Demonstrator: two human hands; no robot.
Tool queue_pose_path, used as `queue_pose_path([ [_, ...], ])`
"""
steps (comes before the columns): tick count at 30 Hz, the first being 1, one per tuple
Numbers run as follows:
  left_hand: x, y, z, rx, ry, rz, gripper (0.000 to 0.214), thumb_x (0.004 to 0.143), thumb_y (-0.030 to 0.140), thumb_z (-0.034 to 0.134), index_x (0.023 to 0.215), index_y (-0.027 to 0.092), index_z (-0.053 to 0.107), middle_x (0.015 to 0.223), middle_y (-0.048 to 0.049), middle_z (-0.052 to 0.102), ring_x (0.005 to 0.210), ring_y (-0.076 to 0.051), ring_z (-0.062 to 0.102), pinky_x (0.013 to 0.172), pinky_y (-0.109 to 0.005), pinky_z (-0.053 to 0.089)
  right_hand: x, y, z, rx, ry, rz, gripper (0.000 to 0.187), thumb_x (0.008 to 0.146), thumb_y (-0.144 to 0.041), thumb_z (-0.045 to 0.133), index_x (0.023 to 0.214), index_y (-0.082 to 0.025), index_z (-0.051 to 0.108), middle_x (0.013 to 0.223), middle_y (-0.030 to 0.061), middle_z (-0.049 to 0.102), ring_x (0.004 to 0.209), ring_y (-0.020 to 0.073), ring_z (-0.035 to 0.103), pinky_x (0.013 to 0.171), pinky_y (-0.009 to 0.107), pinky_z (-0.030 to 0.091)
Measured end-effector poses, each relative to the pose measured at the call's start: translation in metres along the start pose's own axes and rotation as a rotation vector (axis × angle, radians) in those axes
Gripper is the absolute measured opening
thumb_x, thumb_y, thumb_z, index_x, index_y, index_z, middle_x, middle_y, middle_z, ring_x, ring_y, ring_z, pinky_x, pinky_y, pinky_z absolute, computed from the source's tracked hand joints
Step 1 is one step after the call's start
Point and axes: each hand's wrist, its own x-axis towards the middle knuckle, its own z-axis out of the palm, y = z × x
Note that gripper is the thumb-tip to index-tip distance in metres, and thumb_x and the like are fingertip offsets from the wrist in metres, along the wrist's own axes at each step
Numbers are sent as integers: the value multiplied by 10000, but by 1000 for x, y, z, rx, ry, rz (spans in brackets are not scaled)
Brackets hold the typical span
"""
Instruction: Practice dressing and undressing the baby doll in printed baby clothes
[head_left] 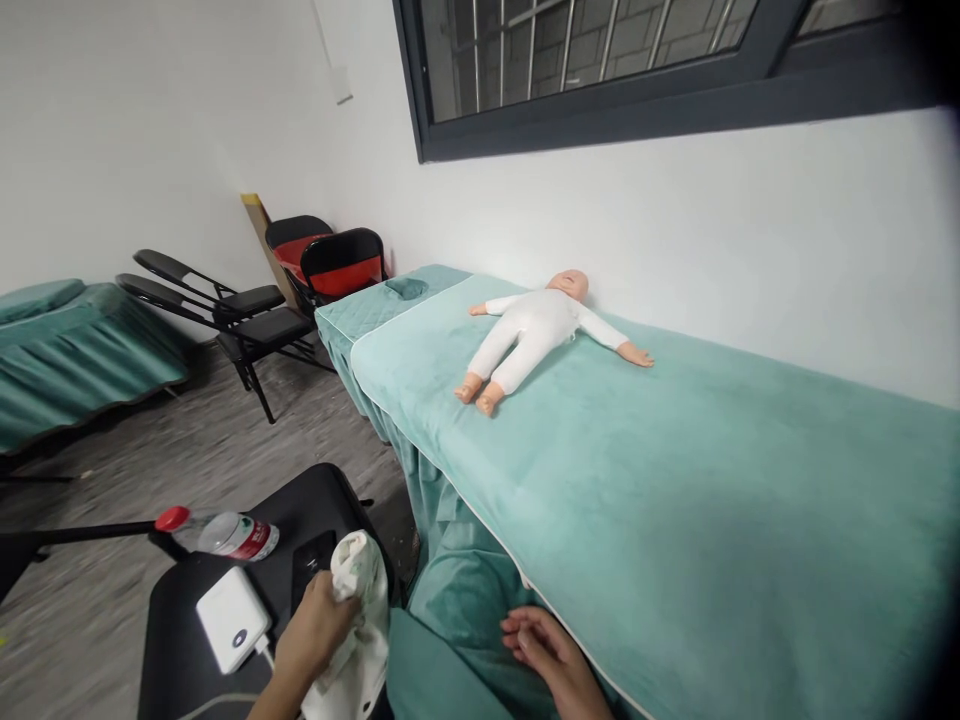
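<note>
The cloth (364, 640), pale with a faint green print, is at seven o'clock in the view, over the near edge of the black chair (326, 500). The left hand (321, 625) has it: the fingers are curled round its upper part, where it is bunched into a thick, crumpled wad, with the rest trailing below towards six o'clock. The right hand (551, 650), between five and six o'clock by the edge of the green bed (660, 450), appears to hold nothing; its fingers are released, loosely bent. Whether it touches the fabric beneath, I cannot tell.

By its creases, the cloth should be light, limp and soft, with enough grip not to slip, and hard to damage. It will not keep a shape: lifted from one point, it would likely sag and swing. The bunched top is a sure hold for carrying; to spread it flat, a pinch with both hands at two well-parted edges would serve better. Its lower end runs out of the frame, so where those edges lie is uncertain.

Near it on the chair, a dark slab (309, 562) lies at ten o'clock from the cloth, a white power bank (232, 620) at nine, and a red-capped bottle (238, 535) at ten, farther off. The doll (536, 320) lies on the bed, towards one o'clock from the cloth.
</note>
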Motion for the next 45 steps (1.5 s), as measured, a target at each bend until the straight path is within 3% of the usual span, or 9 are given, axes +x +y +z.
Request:
queue_pose_path([
  [4,-26,39,10,-114,236,106,466,802,309,494,1255,208,452,1325,-106,533,1137,-284,589,894,-350,444,0,-5,-3,-28,-73,10,541,690,-654,692,967,-188,709,990,119,715,906,277,682,838,416,510],
  [8,-35,84,32,-336,439,202,453,831,291,477,1275,200,456,1266,-92,563,1165,-258,558,938,-329,444,0,-10,-5,-56,-114,25,542,689,-653,694,966,-187,706,986,118,713,907,277,679,841,417,507],
  [12,-11,114,41,-436,558,261,396,847,234,451,1238,180,489,1232,-90,560,1145,-237,540,980,-336,423,-2,-14,-6,-73,-78,35,558,670,-673,692,942,-187,710,949,114,714,874,280,679,825,424,509],
  [17,29,128,15,-325,810,170,446,832,133,422,1275,132,478,1297,-139,514,1236,-263,451,1047,-370,361,-3,-13,-8,-68,-69,26,559,673,-672,690,947,-185,719,953,116,713,875,284,680,821,422,511],
  [23,56,98,-44,-14,811,127,505,843,119,412,1341,173,472,1371,-121,474,1184,-285,464,965,-376,384,0,-8,-11,-58,-70,17,545,678,-660,696,949,-188,713,933,106,712,860,278,684,802,413,520],
  [29,69,41,-108,354,532,181,502,844,140,397,1330,234,485,1263,-105,541,1116,-292,505,835,-366,421,0,-6,-14,-61,-94,12,511,714,-638,683,960,-191,710,946,102,707,869,272,681,826,414,516],
  [35,42,0,-110,571,298,127,577,822,119,376,1376,265,449,1245,-110,539,1116,-301,497,803,-381,426,1,-3,-15,-62,-107,1,486,753,-617,661,974,-186,699,949,104,703,876,270,678,830,415,511],
  [39,16,-23,-115,640,454,48,534,866,181,365,1389,269,425,1281,-101,519,1088,-295,494,770,-359,418,-1,-3,-16,-72,-104,-12,461,765,-598,661,982,-193,697,955,101,703,880,266,677,834,407,506],
  [45,-20,-32,-163,563,1057,5,356,935,285,310,1228,268,513,1381,7,475,1234,-303,399,958,-475,335,2,0,-16,-91,-108,2,475,762,-606,656,979,-185,694,938,103,701,869,267,677,824,408,508],
])
